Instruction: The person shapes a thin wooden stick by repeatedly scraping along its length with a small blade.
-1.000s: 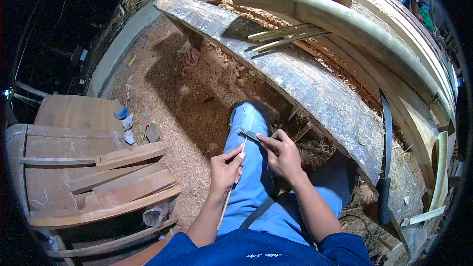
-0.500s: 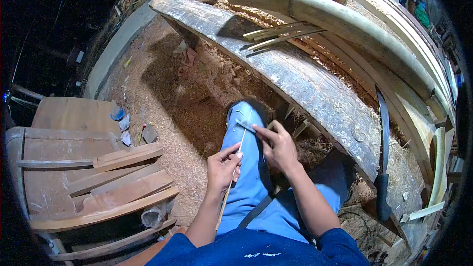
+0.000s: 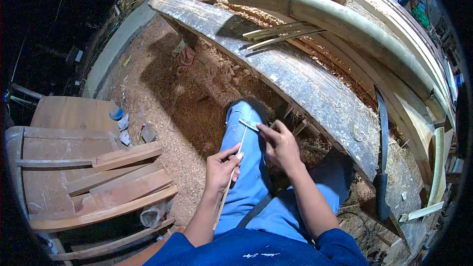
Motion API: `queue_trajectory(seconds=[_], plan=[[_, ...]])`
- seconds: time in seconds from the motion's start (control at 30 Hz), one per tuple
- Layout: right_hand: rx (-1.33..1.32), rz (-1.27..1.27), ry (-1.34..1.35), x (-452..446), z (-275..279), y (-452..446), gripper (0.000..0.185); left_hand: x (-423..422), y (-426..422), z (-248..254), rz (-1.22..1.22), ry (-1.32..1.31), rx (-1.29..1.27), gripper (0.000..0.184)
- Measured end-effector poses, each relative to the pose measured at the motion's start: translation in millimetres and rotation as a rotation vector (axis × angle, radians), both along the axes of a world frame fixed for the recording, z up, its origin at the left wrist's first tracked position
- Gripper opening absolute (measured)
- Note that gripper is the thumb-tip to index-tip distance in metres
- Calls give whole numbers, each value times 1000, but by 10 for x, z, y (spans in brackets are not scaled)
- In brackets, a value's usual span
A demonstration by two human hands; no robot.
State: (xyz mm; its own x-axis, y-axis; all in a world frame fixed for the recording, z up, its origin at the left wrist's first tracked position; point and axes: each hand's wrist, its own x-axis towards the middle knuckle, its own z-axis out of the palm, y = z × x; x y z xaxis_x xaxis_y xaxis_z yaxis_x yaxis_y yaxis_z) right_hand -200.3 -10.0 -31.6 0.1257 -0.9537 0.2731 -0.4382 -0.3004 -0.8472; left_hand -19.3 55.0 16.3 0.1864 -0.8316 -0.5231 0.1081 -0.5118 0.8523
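My left hand (image 3: 220, 171) pinches a thin bamboo stick (image 3: 221, 206) between thumb and fingers. The stick slants from my lap up along the thigh of my blue trousers (image 3: 242, 183). My right hand (image 3: 283, 149) is closed on a small flat blade (image 3: 250, 125), whose handle, if any, is hidden in the fingers. The blade lies across the stick near its upper end, over my knee. Pale shavings show on the trousers by the blade.
To the right runs a worn plank bench (image 3: 315, 88) bearing thin bamboo strips (image 3: 283, 35) and a long machete (image 3: 382, 152). Behind it curves a thick bamboo pole (image 3: 340, 19). Wooden pieces (image 3: 130, 182) lie at left, beside a blue cap (image 3: 116, 113). Sawdust covers the ground.
The blade has shifted slightly to the right and its angle has changed a little. My right hand moved with it. My left hand stays nearly still on the stick.
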Motion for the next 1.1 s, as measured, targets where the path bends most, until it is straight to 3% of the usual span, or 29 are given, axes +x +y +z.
queue_trajectory(seconds=[0.07, 0.2, 0.27, 0.43, 0.53, 0.67, 0.77, 0.9, 1.0, 1.07, 1.1], plan=[[92, -24, -47, -17, -92, -79, 37, -4, 27, -6, 5, 6, 2, 37], [-17, 69, -10, -21, -35, -40, 38, -4, -3, 25, 11, 15, -5, 35], [67, 175, 213, -37, 240, 137, 36, 20, -25, 26, 28, 32, 18, 36], [136, 84, -46, -65, 76, -4, 38, 16, -17, 10, -5, 49, 46, 38], [149, 71, -60, -53, 19, -90, 37, -3, -25, 11, -21, 11, 30, 39], [89, 173, 148, -40, 198, 129, 36, 49, -53, 2, -24, 22, 36, 39], [180, 50, -218, -13, -187, -131, 33, 32, -3, -33, -28, 29, 41, 40], [37, 121, -78, -46, 48, -106, 29, 5, -6, -5, -4, 36, 35, 39], [93, 119, 68, 0, 183, 86, 31, 29, -31, -3, 17, 48, 48, 38], [55, 7, -87, 14, -69, -58, 32, 21, -3, -14, 14, 54, 65, 38], [209, 6, -155, 3, -6, -115, 35, 6, -8, 4, 19, 53, 66, 36]])
